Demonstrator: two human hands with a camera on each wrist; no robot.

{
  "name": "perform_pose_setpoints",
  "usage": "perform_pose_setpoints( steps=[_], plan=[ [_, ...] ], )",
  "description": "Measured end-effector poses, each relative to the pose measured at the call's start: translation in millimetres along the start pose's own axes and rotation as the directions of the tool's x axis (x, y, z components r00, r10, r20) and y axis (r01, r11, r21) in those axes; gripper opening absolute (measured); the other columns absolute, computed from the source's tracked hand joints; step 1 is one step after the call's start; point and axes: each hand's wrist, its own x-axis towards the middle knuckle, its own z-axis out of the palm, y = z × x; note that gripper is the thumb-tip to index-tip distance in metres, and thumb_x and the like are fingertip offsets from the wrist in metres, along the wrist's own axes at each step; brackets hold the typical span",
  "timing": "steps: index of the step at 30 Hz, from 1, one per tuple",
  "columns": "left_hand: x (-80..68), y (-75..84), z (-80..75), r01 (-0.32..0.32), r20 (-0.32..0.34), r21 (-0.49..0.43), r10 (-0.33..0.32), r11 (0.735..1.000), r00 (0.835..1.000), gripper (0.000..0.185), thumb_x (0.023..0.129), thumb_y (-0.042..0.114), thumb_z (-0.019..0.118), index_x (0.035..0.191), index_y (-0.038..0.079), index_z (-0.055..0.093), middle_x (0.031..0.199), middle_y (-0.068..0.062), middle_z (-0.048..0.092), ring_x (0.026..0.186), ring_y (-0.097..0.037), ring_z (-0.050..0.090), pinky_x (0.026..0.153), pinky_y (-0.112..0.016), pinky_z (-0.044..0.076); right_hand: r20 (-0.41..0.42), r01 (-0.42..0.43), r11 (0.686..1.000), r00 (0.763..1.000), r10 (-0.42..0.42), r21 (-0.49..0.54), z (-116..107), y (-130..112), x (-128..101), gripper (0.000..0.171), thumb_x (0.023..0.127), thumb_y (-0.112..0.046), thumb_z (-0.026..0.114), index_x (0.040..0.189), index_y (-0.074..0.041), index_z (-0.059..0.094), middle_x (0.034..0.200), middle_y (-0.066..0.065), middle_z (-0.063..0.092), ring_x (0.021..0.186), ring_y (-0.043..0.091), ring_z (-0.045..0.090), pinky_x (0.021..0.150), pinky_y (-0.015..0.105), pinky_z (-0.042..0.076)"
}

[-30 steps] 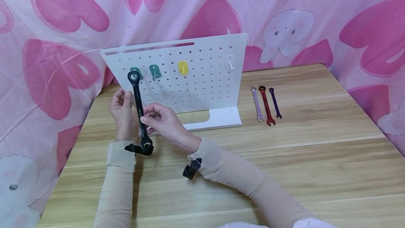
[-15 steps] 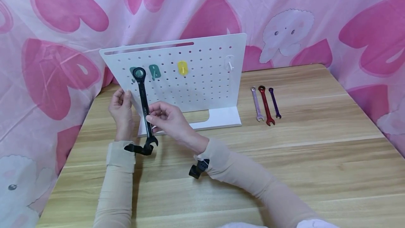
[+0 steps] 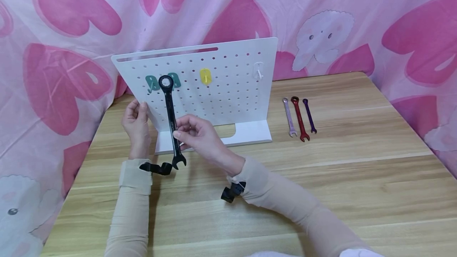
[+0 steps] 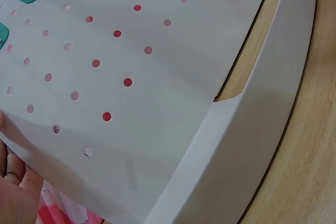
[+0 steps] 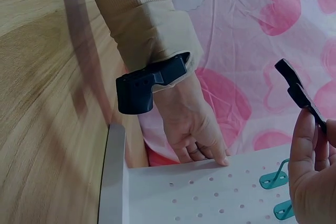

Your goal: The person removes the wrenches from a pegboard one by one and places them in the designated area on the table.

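Note:
My right hand (image 3: 179, 132) pinches the shaft of a black wrench (image 3: 170, 110) and holds it upright in front of the white pegboard (image 3: 228, 94). The wrench's ring end sits by the right one of two teal hooks (image 3: 175, 79); whether it hangs on it I cannot tell. The left teal hook (image 3: 151, 83) is bare. My left hand (image 3: 140, 109) grips the board's left edge. The right wrist view shows the wrench's open end (image 5: 300, 94) above my right hand's fingers (image 5: 311, 182), and the left hand (image 5: 195, 129) on the board's edge.
A yellow hook (image 3: 205, 76) and a white hook (image 3: 258, 70) sit further right on the board. Three wrenches lie on the wooden table (image 3: 357, 177) right of the board: silver (image 3: 290, 117), red (image 3: 299, 119), purple (image 3: 309, 115). Pink heart cloth hangs behind.
My right hand has carried the black wrench to the right, its ring end going from the left teal hook to the right one. The left hand has stayed on the board's edge.

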Motion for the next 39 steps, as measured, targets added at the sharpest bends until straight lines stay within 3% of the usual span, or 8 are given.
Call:
perform_pose_setpoints(
  steps=[6,14,21,30,39],
  plan=[
    [0.2,0.1,-0.8,0.017,-0.004,0.014,-0.017,1.000,1.000,0.030,0.084,0.023,0.068,0.113,0.013,0.066,0.101,0.000,0.063,0.093,-0.011,0.055,0.093,-0.027,0.048,-0.014,0.012,1.000,1.000,-0.012,-0.004,-5,-1,-4,0.023,0.089,0.001,0.059,0.111,0.004,0.056,0.090,0.005,0.057,0.071,0.008,0.057,0.068,0.031,0.057],
    [1.3,0.0,0.3,0.005,-0.002,-0.029,-0.005,1.000,1.000,0.026,0.084,0.018,0.069,0.109,0.010,0.067,0.095,-0.001,0.064,0.087,-0.011,0.055,0.086,-0.023,0.051,-0.032,0.015,1.000,0.999,-0.014,0.006,-11,-1,-8,0.022,0.089,0.003,0.058,0.111,0.005,0.056,0.089,0.005,0.058,0.071,0.008,0.058,0.068,0.032,0.057],
    [1.8,-0.7,-0.6,0.007,0.003,-0.014,-0.007,1.000,1.000,0.026,0.085,0.020,0.069,0.109,0.011,0.067,0.096,0.000,0.063,0.089,-0.011,0.054,0.087,-0.024,0.050,-0.038,0.025,1.000,0.999,-0.024,0.012,-16,-2,-12,0.022,0.089,0.005,0.057,0.111,0.007,0.054,0.086,-0.001,0.057,0.071,0.007,0.058,0.068,0.031,0.057],
    [1.9,-1.4,-0.8,0.009,-0.005,-0.016,-0.009,1.000,1.000,0.024,0.085,0.018,0.068,0.108,0.011,0.067,0.092,0.000,0.060,0.085,-0.011,0.053,0.083,-0.022,0.049,-0.065,0.030,1.000,0.997,-0.030,-0.008,-26,-3,-16,0.020,0.090,0.003,0.057,0.109,0.006,0.054,0.087,0.003,0.058,0.071,0.008,0.058,0.067,0.032,0.057],
    [0.8,-0.2,-0.9,0.024,0.006,-0.013,-0.024,1.000,1.000,0.026,0.085,0.020,0.068,0.110,0.012,0.066,0.097,0.000,0.062,0.090,-0.011,0.055,0.090,-0.026,0.049,-0.096,0.057,0.998,0.994,-0.057,0.001,-35,-4,-20,0.019,0.089,0.006,0.056,0.108,0.009,0.054,0.083,-0.002,0.058,0.069,0.007,0.059,0.064,0.028,0.056]
  ],
)
